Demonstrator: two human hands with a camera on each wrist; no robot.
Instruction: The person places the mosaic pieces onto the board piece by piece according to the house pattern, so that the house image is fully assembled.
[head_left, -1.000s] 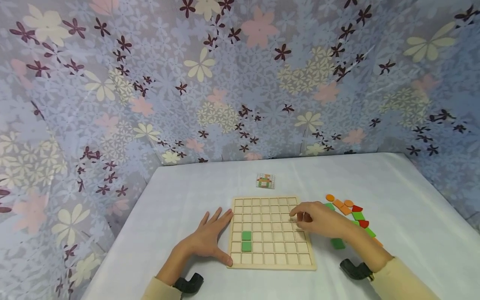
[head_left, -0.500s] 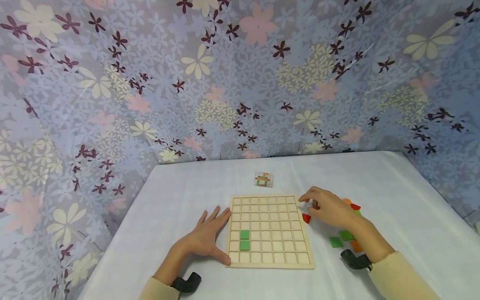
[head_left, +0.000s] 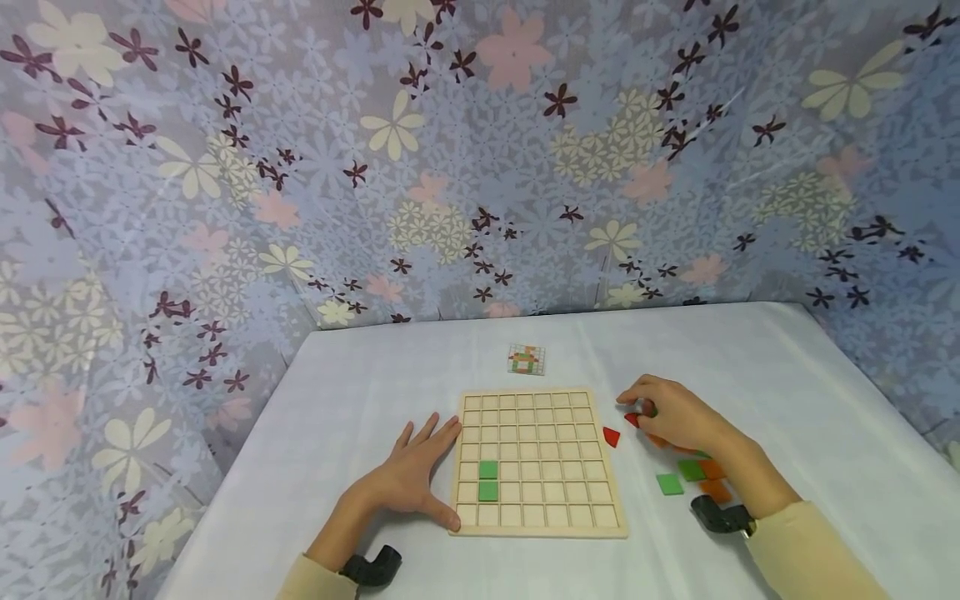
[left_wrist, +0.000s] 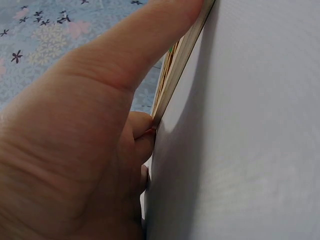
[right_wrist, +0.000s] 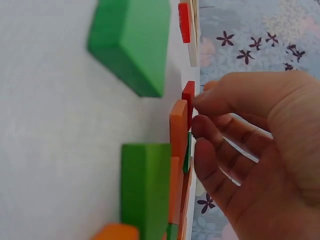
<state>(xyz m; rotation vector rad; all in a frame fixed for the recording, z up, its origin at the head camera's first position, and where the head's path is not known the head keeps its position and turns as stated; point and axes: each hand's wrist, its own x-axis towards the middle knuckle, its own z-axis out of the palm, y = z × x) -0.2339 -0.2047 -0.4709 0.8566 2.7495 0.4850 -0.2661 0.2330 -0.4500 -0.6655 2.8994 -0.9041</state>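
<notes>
Loosely arched, right hand (head_left: pixel 675 414) at a red tile (right_wrist: pixel 188 92).

White cloth right across the surface (head_left: pixel 397 358), and there's the wooden grid board (head_left: pixel 538 531) lying flat on it! Past the board's far edge, a small pattern card (head_left: pixel 527 359). Swing to the board's right: one red piece (head_left: pixel 611 437) just beside the rim, a second red piece (head_left: pixel 632 419) farther out, and level with the board's nearer rows, a light green tile (head_left: pixel 670 484), a darker green tile (head_left: pixel 692 470) and orange tiles (head_left: pixel 715 490), bunched close.
</notes>
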